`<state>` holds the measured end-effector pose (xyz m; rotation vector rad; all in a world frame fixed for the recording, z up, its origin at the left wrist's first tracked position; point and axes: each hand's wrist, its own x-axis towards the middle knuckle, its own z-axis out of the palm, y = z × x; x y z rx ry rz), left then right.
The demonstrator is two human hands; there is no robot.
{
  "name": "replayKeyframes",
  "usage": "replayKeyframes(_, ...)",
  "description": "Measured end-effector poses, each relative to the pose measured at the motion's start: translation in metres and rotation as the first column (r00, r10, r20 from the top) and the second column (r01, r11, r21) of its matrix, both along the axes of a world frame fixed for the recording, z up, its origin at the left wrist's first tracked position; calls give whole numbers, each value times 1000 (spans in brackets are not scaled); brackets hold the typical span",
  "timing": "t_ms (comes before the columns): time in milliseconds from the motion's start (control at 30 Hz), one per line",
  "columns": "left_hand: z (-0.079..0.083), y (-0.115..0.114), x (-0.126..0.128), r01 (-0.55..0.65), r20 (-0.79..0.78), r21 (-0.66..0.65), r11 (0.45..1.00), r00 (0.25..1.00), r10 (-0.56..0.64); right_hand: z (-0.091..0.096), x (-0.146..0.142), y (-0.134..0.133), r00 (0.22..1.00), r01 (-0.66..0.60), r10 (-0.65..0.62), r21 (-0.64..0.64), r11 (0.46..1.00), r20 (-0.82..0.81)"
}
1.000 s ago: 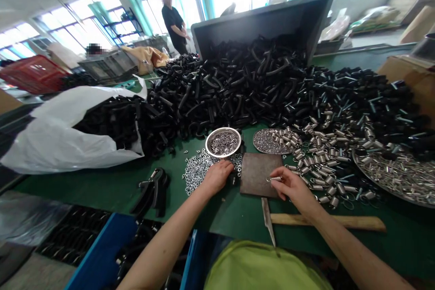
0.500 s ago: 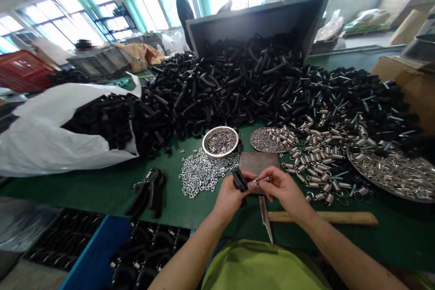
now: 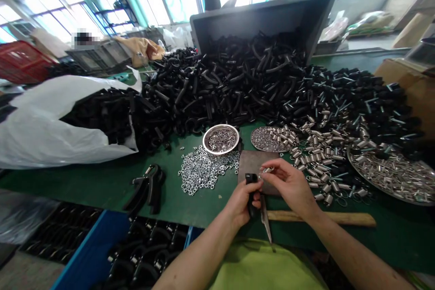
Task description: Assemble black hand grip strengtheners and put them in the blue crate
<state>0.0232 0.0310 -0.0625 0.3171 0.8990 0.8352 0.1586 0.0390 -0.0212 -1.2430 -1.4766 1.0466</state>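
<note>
My left hand (image 3: 242,201) is closed around a black plastic handle piece (image 3: 252,180), held upright over the near edge of a dark metal plate (image 3: 251,161). My right hand (image 3: 290,184) pinches a small metal spring (image 3: 267,170) at the top of that black piece. The two hands meet just above the green table (image 3: 102,181). A pile of small washers (image 3: 200,170) lies to the left of the hands, and loose springs (image 3: 319,158) lie to the right.
A huge heap of black handles (image 3: 244,81) spills from a tipped grey bin (image 3: 268,18). A steel bowl (image 3: 220,138) and trays of small metal parts (image 3: 394,174) sit behind. A wooden-handled tool (image 3: 326,219) lies near me. A blue crate (image 3: 102,258) holds assembled grips. People stand far back.
My left hand left the washer pile with a black piece and met my right hand; both then shifted slightly right and nearer, and the black piece now stands more upright.
</note>
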Motion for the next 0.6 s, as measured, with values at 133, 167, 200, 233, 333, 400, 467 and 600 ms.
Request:
replayKeyframes(133,3,1,6,26,27,28,999,999,-26,10,-2,0,998,-31,32,-16,999,62)
replayKeyframes(167,3,1,7,37,19,47,998,999,-38,11,-2,1,995,-33,35,-27,999,89)
replayKeyframes(200,4,1,7,52,5,69,996,999,-53,12,-2,2,993,-34,38,-39,999,116)
replayKeyframes(233,4,0,8,69,-15,94,993,998,-68,12,-1,2,989,-36,42,-49,998,139)
replayKeyframes(333,8,-3,7,117,-118,157,981,988,-99,10,-1,5,985,-48,58,-64,997,165)
replayKeyframes(400,12,-6,7,164,-214,181,970,969,-125,5,-3,8,985,-46,56,-60,997,165)
replayKeyframes(467,16,-9,8,229,-312,183,956,936,-164,-4,-4,12,989,-38,46,-59,998,144)
replayKeyframes(600,17,-11,7,311,-317,160,937,915,-249,-18,12,17,992,-69,81,-116,991,101)
